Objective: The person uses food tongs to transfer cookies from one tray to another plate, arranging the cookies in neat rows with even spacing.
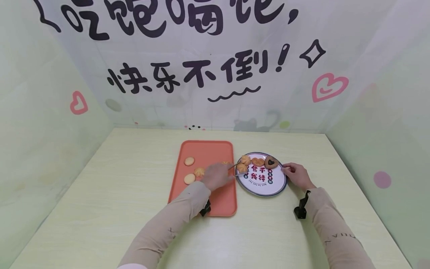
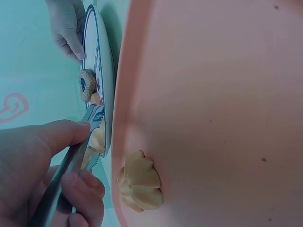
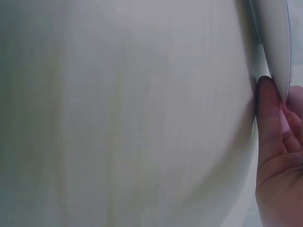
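My left hand [image 1: 217,177] reaches over the orange tray [image 1: 223,209] and grips metal tongs [image 2: 59,182], whose tips are at a flower-shaped cookie [image 1: 242,168] on the left part of the white plate [image 1: 263,188]. Another flower-shaped cookie [image 1: 245,160], a heart-shaped cookie [image 1: 258,162] and a brown cookie with a dark heart [image 1: 271,162] lie along the plate's far side. At the plate's right rim, my right hand [image 1: 299,176] pinches the edge between thumb and fingers.
Two round cookies [image 1: 189,179] and a flower-shaped cookie [image 1: 199,172] lie on the tray's left part; another flower-shaped cookie [image 2: 140,182] is near its plate-side edge. The pale table [image 1: 111,179] meets a printed backdrop [image 1: 168,108] behind.
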Tool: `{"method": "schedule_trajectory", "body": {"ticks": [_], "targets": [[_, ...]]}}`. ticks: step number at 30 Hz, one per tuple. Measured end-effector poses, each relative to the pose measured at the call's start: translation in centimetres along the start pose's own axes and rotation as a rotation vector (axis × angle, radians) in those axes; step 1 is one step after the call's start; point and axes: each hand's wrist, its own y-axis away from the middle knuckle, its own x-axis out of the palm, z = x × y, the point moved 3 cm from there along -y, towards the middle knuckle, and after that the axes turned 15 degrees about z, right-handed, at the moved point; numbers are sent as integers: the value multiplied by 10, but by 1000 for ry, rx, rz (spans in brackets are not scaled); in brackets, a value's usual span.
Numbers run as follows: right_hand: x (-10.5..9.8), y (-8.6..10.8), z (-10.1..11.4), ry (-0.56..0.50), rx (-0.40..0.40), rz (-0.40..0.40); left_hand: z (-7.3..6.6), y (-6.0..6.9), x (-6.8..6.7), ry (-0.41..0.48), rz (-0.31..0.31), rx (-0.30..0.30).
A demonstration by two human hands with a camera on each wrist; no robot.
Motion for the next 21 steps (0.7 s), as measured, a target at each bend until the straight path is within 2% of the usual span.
{"method": "schedule_trajectory", "body": {"ticks": [12,18,21], "targets": [[1,1,0,0,10,2,5,3,-3,68,25,-6],[1,0,-1,1,11,-2,19,9,-11,143,52,-14],[1,0,-1,-4,7,2,29,13,-20,155,27,-8]]}}
